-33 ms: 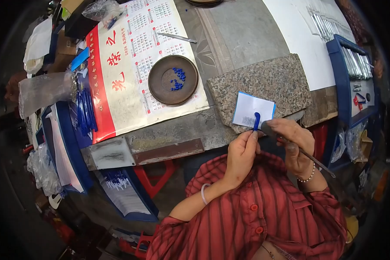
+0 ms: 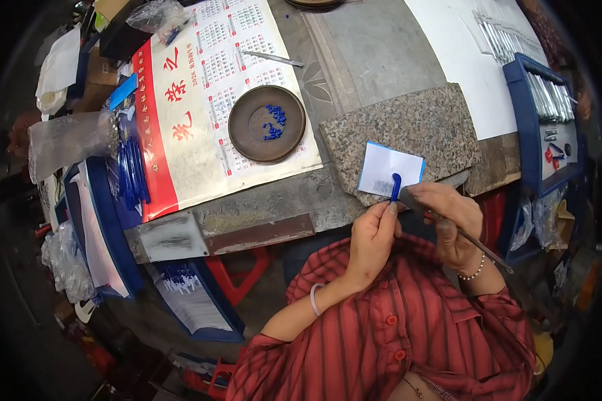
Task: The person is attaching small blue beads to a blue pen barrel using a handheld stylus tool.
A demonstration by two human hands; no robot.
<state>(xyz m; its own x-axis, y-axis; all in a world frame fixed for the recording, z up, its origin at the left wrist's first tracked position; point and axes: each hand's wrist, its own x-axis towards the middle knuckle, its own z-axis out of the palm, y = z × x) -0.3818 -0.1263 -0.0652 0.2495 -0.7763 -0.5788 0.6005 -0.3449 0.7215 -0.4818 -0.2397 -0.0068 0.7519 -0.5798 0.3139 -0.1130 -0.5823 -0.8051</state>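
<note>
My left hand [image 2: 373,244] pinches the lower end of a short blue rod with a curved, hooked tip [image 2: 396,186]. The hook stands over a small white pad with blue edges [image 2: 389,167], which has a grey smudge near its lower side. My right hand [image 2: 456,224] is closed around a long, thin dark metal tool [image 2: 486,250]; its shaft runs out past the wrist to the lower right. The tool's other end lies by the blue rod, partly hidden by my fingers. Under the pad is a speckled granite slab [image 2: 408,113].
A round brown dish [image 2: 242,137] holds small blue pieces on a printed calendar sheet [image 2: 201,160]. Silver tweezers [image 2: 273,58] lie beyond it. Right stands a blue tray [image 2: 530,144] of metal rods. Blue rods [image 2: 132,170] and another tray [image 2: 204,314] are left.
My right hand and its tool have shifted very slightly to the left. The left hand and the blue rod look still.
</note>
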